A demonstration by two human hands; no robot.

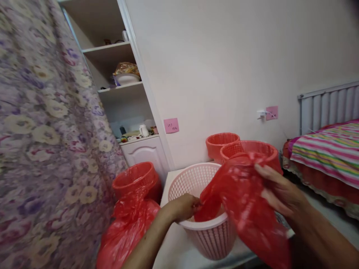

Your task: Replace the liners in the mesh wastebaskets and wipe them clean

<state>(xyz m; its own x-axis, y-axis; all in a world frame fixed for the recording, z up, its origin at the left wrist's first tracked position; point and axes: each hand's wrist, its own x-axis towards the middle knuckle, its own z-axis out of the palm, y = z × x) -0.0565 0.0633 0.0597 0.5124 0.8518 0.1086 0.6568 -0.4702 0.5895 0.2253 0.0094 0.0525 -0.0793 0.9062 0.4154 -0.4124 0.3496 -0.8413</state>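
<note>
Evidently, the step in hand is working a red plastic bag [244,194] at the pink basket [207,239], which stands upright on the white table [176,246]. The bag lies partly inside the basket, with the remainder draped over the rim and hanging outside. The left hand [186,207], at the near rim, has its fingers pinched on the bag's edge; the right hand [280,190] grips the raised upper part, its fingertips partly hidden by film. Good practice, in my judgement, would be to find the mouth, spread it evenly and keep tension light, since thin film may tear or snag on the lattice. Labelling: two pink notes are fixed to the wall. The left note [171,126] bears two short handwritten lines, not reliably legible; the right note [272,113] is likewise unreadable. No brand was found.
</note>
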